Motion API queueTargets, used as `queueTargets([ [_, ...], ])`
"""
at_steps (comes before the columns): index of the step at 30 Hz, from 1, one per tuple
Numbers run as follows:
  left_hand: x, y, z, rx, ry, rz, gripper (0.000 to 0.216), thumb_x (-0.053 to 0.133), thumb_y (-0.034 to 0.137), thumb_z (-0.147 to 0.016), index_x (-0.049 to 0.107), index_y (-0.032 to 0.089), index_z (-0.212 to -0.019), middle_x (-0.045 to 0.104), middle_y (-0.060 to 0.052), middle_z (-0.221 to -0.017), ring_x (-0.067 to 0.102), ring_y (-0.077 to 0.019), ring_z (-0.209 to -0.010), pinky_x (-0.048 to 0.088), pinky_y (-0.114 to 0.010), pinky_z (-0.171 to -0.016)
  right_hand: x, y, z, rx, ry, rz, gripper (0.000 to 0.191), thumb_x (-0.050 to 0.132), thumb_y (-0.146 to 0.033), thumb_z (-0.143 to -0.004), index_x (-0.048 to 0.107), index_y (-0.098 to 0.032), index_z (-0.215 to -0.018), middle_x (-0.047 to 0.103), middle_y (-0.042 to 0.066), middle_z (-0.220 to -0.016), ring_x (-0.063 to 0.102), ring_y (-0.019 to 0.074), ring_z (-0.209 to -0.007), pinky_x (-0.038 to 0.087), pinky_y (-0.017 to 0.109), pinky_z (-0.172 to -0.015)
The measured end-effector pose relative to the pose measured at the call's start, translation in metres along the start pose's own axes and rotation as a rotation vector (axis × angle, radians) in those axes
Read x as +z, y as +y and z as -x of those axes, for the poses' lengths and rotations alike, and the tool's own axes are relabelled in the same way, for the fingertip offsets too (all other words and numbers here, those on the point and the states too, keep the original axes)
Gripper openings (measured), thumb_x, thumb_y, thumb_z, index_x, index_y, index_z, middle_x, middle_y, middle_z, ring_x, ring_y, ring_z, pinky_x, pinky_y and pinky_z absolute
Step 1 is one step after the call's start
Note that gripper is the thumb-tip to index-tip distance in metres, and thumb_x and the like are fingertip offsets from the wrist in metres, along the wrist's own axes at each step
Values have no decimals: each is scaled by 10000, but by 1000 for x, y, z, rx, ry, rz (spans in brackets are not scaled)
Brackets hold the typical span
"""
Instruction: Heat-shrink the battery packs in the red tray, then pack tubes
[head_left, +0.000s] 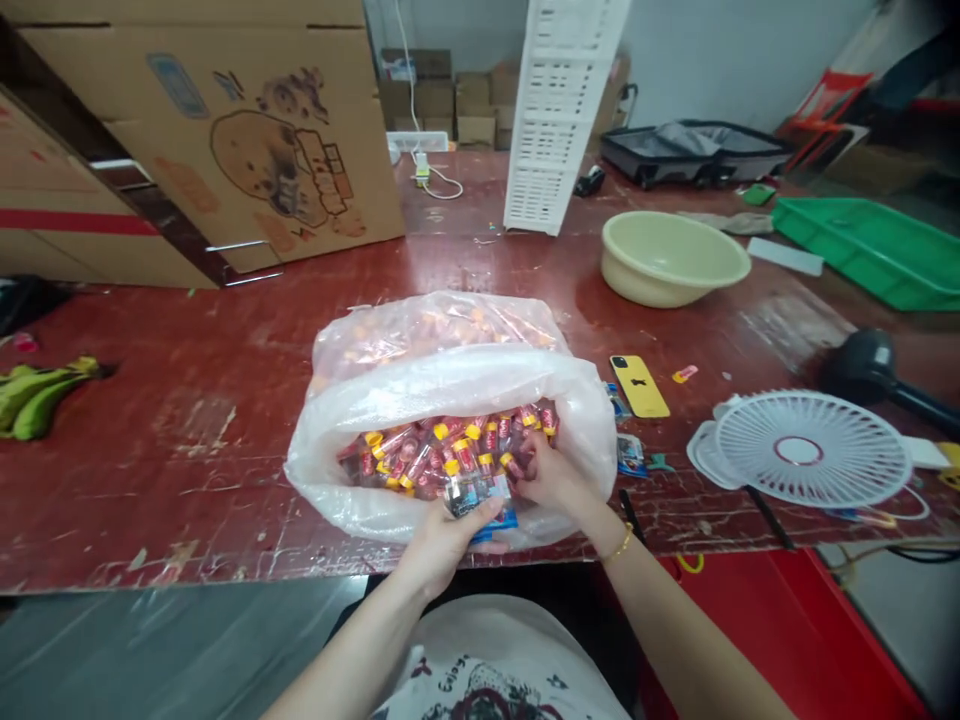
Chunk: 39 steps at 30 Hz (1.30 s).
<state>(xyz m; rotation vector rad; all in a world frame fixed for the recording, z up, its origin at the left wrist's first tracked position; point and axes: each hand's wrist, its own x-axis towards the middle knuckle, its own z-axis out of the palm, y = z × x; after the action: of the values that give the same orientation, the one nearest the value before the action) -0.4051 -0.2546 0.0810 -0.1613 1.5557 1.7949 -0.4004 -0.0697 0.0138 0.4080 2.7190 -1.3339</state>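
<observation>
A white plastic sack [450,375] lies on the table before me with its mouth folded back. Inside it are many small clear bottles [427,460] with yellow caps and reddish contents. My left hand [442,540] is closed on a small blue-and-clear packet [480,500] at the near rim of the sack. My right hand [551,475] reaches into the sack's right side, its fingers bent among the bottles. Its fingertips are partly hidden, right beside one of the capped bottles; whether it grips one is unclear.
Right of the sack lie a yellow phone [640,386], a small packet [631,456], a white fan grille [814,450] and a loose bottle [685,374]. Behind are a pale basin [675,260], a green tray [877,250] and a white rack [562,120]. Cardboard boxes [247,130] and bananas [45,395] are at left.
</observation>
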Motion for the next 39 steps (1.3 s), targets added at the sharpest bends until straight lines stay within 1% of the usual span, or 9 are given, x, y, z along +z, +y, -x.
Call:
queueTargets([
  [5,0,4,-6,20,-52,-23,480,856,433,-604,726,117,-941,745,-112,-860,688,-221,-793,577,-316,-640,-12,1,15,-45,-117,-400,488,595,-216,-773,370,-193,-1206,627,-24,-764,651,149,-735,537,295,-688],
  [9,-2,5,-12,46,-55,-61,390,901,366,-524,689,115,-733,682,-28,-645,630,-147,-605,553,-264,-576,-24,-15,33,-170,41,-871,572,679,-305,-790,355,-275,-1261,648,14,-987,672,158,-870,560,353,-821],
  [12,-2,4,-16,88,-71,-100,401,917,332,-478,665,122,-710,638,16,-597,590,-116,-540,539,-240,-535,-33,-31,43,-332,178,-874,444,671,-290,-831,371,-309,-1159,624,1,-1010,668,155,-901,558,357,-857],
  [15,1,3,-16,95,-69,-129,420,917,325,-465,658,132,-733,631,25,-597,590,-123,-539,540,-244,-508,-43,-41,50,-444,161,-734,454,622,-248,-876,313,-331,-1198,605,24,-1047,655,161,-899,568,358,-824],
  [20,4,2,-14,100,-60,-177,414,909,325,-482,653,138,-748,643,16,-604,593,-129,-533,534,-244,-487,-54,-41,48,-505,121,-389,388,572,-250,-904,350,-299,-1219,569,47,-1012,612,173,-904,559,332,-770],
  [26,2,0,-18,104,-49,-210,412,903,335,-491,658,136,-756,652,5,-615,586,-131,-509,514,-245,-469,-57,-36,44,-476,200,-294,391,590,-268,-891,372,-274,-1215,558,40,-980,614,164,-853,546,307,-718],
  [30,4,1,-16,133,-71,-247,364,886,357,-538,651,146,-717,641,13,-618,579,-127,-529,507,-244,-503,-56,-37,45,-455,44,-425,292,606,-272,-882,423,-259,-1109,592,21,-926,608,147,-817,534,288,-703],
  [35,9,1,-11,160,-138,-163,364,792,478,-678,655,142,-708,654,-9,-626,578,-124,-551,481,-237,-541,-46,-31,40,-292,-81,-889,314,692,-312,-823,433,-258,-992,664,9,-911,656,154,-839,561,337,-785],
  [39,9,-4,-13,142,-114,-153,395,769,512,-700,668,134,-754,667,-29,-629,594,-137,-561,485,-242,-553,-42,-24,42,-240,130,-1016,354,733,-281,-782,431,-262,-967,686,-2,-891,674,151,-814,556,306,-755],
])
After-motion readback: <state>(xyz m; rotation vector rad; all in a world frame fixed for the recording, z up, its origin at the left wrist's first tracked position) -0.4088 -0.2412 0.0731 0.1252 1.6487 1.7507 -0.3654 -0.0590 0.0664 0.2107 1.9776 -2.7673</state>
